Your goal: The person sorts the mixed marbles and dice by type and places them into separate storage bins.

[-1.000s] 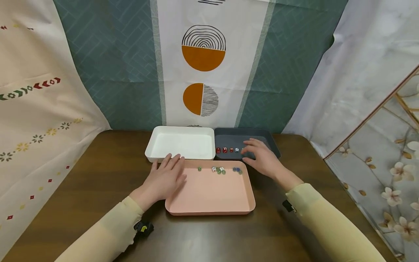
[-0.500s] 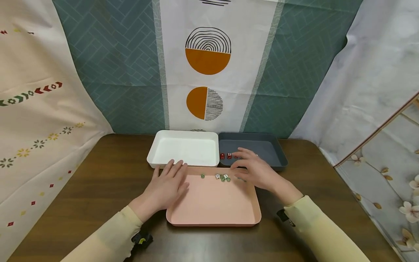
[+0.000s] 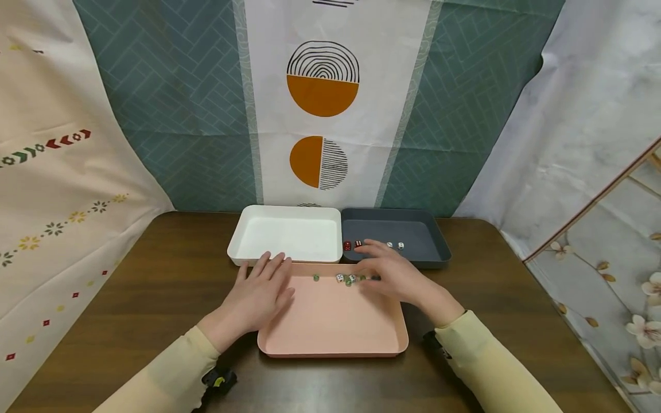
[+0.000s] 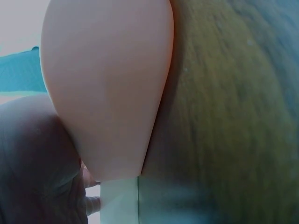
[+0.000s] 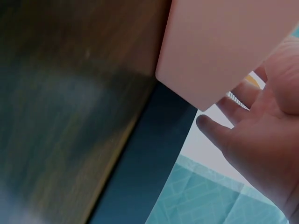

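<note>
My right hand (image 3: 387,275) hovers over the back right part of the pink tray (image 3: 333,338), thumb and fingers spread apart in the right wrist view. Its fingertips are right beside a cluster of small white dice (image 3: 339,278) and green dice (image 3: 348,282); the hand hides most of the dark blue ones. A single green die (image 3: 316,277) lies farther left. My left hand (image 3: 258,295) rests at the tray's left rim with straight fingers. In the dark grey tray (image 3: 423,223), red dice (image 3: 347,245) and two white dice (image 3: 400,245) stand along the front, partly behind my right hand.
A white tray (image 3: 291,209) stands behind the pink one, left of the dark grey tray and against it. All three sit on a brown wooden table (image 3: 175,269). Patterned cloths (image 3: 196,115) hang at the back and sides.
My right hand has moved from the dice in the dark grey tray leftward and toward me, over the pink tray's dice. My left hand stays at the rim. The head view has shifted slightly.
</note>
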{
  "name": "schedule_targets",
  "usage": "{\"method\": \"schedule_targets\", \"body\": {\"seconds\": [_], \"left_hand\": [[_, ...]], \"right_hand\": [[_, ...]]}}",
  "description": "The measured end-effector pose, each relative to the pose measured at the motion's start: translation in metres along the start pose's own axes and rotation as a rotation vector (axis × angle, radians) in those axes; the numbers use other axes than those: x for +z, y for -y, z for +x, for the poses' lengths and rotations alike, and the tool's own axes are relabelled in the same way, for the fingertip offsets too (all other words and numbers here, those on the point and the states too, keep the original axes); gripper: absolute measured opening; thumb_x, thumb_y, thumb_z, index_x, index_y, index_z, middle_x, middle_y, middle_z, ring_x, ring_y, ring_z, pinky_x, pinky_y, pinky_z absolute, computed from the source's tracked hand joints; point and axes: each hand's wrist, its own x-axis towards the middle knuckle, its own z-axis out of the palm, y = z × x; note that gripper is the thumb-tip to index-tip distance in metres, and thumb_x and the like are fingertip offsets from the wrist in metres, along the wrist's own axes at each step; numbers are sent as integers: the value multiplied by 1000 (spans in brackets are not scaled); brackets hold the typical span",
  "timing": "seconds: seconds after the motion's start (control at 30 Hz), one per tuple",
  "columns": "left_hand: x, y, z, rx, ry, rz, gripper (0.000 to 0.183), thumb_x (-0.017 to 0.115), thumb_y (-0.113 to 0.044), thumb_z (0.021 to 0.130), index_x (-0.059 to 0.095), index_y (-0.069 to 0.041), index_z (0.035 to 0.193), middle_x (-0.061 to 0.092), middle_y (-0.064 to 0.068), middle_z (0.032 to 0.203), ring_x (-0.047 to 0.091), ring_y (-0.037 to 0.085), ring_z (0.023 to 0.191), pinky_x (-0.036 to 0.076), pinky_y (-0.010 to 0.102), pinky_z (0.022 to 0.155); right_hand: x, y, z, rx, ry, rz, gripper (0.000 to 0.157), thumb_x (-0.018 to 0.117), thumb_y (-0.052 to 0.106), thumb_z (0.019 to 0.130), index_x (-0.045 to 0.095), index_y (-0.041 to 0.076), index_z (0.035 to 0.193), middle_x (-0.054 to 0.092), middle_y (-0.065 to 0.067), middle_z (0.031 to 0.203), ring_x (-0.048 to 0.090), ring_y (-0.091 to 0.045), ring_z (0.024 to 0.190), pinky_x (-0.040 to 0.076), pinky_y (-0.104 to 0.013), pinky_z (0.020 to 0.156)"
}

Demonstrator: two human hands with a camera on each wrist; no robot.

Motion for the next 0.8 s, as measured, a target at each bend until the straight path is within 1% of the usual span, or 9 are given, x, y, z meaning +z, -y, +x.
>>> {"method": "schedule_targets", "body": {"seconds": [0.1,0.23,0.53,0.8], "left_hand": [[-1,0,0,3,-4,-2,69,59,-42,115,42,-5,170,37,19,176,27,47,163,22,81,122],[0,0,0,4,-1,-4,69,59,-43,115,42,-5,170,37,19,175,28,48,163,23,81,122],[-2,-1,0,2,-12,-7,69,60,-42,114,42,-4,169,37,20,175,28,48,163,22,81,122],[-1,-2,-1,0,-8,-4,69,61,-42,114,42,-4,169,38,20,175,29,49,162,23,81,121]], "right_hand": [[2,2,2,21,21,0,36,87,21,99,82,21,134,52,-13,166,25,-39,166,28,-66,128],[3,3,3,30,32,13,37,87,21,99,81,21,136,51,-14,167,24,-39,166,29,-65,128],[2,2,4,12,34,10,35,88,18,98,83,17,133,53,-17,165,25,-43,165,29,-66,128],[7,-2,3,-8,37,10,32,88,18,97,83,18,129,55,-17,163,27,-46,164,27,-67,128]]}}
